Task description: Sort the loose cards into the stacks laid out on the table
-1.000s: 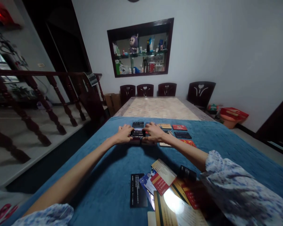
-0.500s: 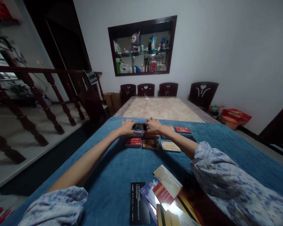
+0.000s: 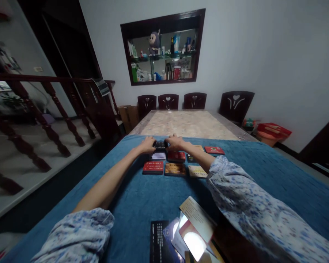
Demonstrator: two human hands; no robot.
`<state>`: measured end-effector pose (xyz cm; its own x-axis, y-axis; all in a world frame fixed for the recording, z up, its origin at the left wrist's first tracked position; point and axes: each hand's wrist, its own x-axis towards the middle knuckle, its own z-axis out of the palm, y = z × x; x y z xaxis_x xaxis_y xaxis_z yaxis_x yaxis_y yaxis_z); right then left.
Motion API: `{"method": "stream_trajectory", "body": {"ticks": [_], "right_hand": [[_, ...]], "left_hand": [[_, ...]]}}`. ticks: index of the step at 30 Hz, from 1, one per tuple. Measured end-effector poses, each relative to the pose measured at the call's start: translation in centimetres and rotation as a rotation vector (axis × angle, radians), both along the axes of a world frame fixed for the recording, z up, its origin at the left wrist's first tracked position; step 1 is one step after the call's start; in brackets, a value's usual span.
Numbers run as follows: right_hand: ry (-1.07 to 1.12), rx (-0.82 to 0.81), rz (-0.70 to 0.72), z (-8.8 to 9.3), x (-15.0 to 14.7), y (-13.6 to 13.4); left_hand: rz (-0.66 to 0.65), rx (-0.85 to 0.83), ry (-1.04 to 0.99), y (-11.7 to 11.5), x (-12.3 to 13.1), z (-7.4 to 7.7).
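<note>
A stack of black cards point(image 3: 160, 146) with pale print lies at the far left of several small card stacks. My left hand point(image 3: 147, 145) grips its left edge, and my right hand point(image 3: 176, 143) has hold of its right edge. Just in front lies a pale lavender stack point(image 3: 158, 156), with a dark red stack point(image 3: 176, 156) beside it. Nearest me in the group are a red stack point(image 3: 152, 167), a brown-gold stack point(image 3: 175, 169) and a cream stack point(image 3: 196, 171). My right forearm partly covers a black stack point(image 3: 191, 158) marked VIP.
Loose overlapping cards point(image 3: 199, 212) and a long black card point(image 3: 157, 239) lie close to me on the blue cloth point(image 3: 128, 204). Another red stack point(image 3: 214, 150) sits right of my forearm. Chairs point(image 3: 195, 101) stand beyond the marbled tabletop point(image 3: 192, 122); a railing point(image 3: 57, 80) runs along the left.
The black cards have gone from over the lavender stack to just behind it, with both hands around them. The lavender stack's top now shows. The view has shifted slightly.
</note>
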<state>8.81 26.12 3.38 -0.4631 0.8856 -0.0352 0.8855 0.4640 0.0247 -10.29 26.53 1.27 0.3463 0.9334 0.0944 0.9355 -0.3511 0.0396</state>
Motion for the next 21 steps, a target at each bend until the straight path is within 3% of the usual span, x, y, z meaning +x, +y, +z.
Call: {"method": "stream_trajectory", "body": {"ticks": [12, 21], "right_hand": [[-0.035, -0.062, -0.025, -1.3, -0.8, 2.5], [-0.055, -0.081, -0.017, -1.5, -1.2, 3.3]], "left_hand": [[0.016, -0.066, 0.016, 2.9, 0.1, -1.0], [0.008, -0.140, 0.001, 3.6, -0.1, -1.6]]}}
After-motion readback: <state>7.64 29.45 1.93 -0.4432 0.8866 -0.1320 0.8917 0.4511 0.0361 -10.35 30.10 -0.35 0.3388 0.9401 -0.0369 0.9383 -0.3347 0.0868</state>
